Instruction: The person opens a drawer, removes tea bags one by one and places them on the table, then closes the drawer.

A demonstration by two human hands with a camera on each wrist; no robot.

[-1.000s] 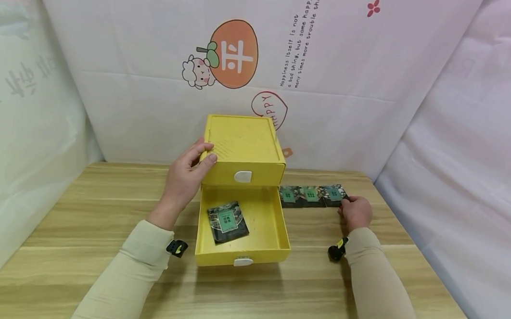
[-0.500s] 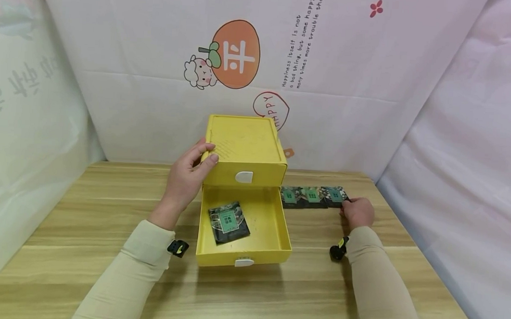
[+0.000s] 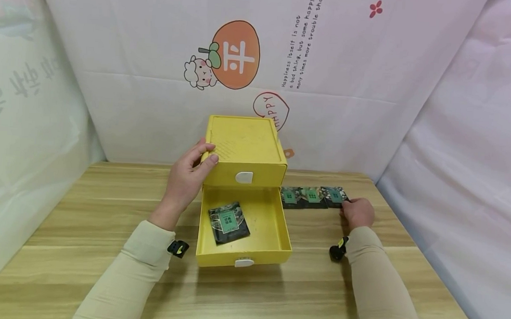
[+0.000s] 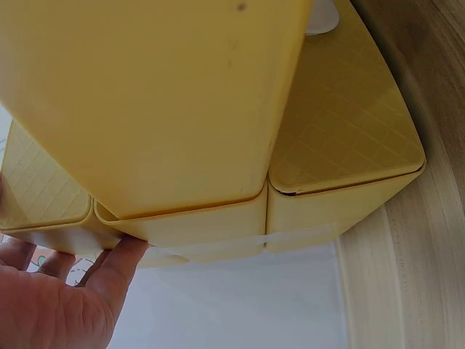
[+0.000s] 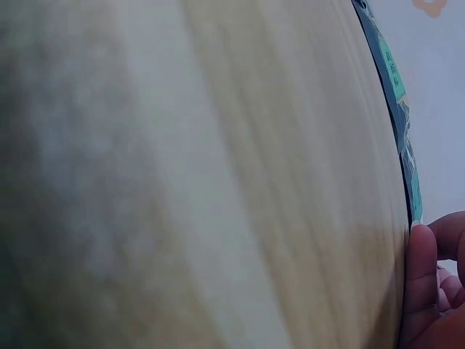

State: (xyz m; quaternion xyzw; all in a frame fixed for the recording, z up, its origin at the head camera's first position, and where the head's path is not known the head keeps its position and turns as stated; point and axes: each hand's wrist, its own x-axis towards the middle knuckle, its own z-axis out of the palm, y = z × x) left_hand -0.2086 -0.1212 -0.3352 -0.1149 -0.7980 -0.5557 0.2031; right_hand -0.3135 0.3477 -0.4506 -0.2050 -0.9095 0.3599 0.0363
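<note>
A yellow drawer unit [image 3: 244, 138] stands on the table, its middle drawer [image 3: 269, 227] pulled out. Inside that drawer lies one dark sachet [image 3: 228, 222] with a green label. My left hand [image 3: 184, 177] rests on the unit's upper left edge, thumb near the front corner; the left wrist view shows its fingers [image 4: 116, 265] along the top tier's side. To the unit's right, three similar sachets [image 3: 312, 196] form a row, the left one partly hidden. At the row's right end, my right hand [image 3: 357, 213] pinches the last sachet [image 3: 335, 195] by its near right corner.
Beneath the pulled-out drawer, the left wrist view shows a lower drawer [image 4: 341, 109] closed. White printed cloth [image 3: 153, 115] hangs close behind the unit and along both sides of the wooden table [image 3: 114, 200].
The head view has shifted very slightly. Both hands, the drawer and the sachets stay practically where they were.
</note>
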